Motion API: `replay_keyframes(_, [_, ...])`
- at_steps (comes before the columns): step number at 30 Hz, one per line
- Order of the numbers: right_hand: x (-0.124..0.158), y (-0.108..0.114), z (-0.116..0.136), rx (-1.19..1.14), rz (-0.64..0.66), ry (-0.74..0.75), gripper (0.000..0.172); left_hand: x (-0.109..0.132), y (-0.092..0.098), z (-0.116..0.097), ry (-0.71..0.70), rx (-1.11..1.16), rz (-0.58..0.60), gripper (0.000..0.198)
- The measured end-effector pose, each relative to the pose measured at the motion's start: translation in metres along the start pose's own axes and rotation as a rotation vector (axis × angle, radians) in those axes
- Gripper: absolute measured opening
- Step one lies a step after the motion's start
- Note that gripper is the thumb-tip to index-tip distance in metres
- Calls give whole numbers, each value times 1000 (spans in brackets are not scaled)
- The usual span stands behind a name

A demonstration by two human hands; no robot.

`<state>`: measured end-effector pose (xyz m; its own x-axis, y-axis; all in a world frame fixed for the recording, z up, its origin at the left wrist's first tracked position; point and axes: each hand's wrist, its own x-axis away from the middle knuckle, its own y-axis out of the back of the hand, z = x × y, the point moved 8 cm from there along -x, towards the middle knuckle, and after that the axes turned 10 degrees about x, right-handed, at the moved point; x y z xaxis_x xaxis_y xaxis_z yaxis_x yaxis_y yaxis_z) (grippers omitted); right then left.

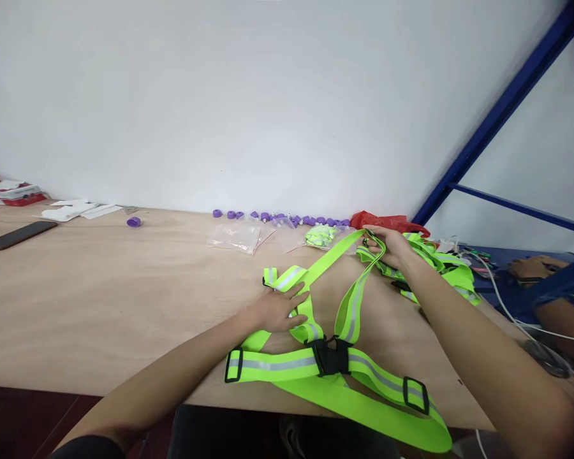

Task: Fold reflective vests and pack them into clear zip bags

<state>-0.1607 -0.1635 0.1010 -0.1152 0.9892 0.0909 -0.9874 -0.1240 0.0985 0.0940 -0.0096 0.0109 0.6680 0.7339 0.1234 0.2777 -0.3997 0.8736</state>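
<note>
A neon yellow-green reflective vest (282,366) made of straps with silver stripes lies at the table's front edge, its waist loop hanging partly over. Its black buckle (333,357) is fastened in front, and a black slider (416,395) sits on the belt to the right. My left hand (282,307) rests on a shoulder strap with its fingers spread. Farther back, my right hand (385,245) pinches the upper end of the straps and holds it raised off the table.
More reflective straps (452,271) lie heaped on the right, near a red plastic bag (387,222). Clear plastic bags (236,236) and several purple caps (268,217) line the wall. A dark phone-like slab (19,234) lies far left. Blue metal framing (507,95) stands right, with another person's hand (536,268) beyond it.
</note>
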Motion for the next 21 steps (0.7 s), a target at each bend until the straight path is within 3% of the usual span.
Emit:
replay_keyframes(5, [9, -15, -2, -2, 55, -23, 38, 0, 2, 2, 42, 27, -5, 77])
replay_keyframes(9, [9, -25, -21, 223, -24, -29, 48, 2, 14, 2, -17, 119, -47, 76])
replay_keyframes(13, [9, -32, -47, 428, -119, -50, 48, 7, 34, -4, -103, 125, -95, 61])
replay_keyframes(17, [12, -33, -47, 643, -202, 25, 60, 22, 49, -14, -187, 94, -105, 41])
replay_keyframes(21, [28, -33, -28, 772, -234, 95, 75, 44, 77, -3, -155, 6, -378, 38])
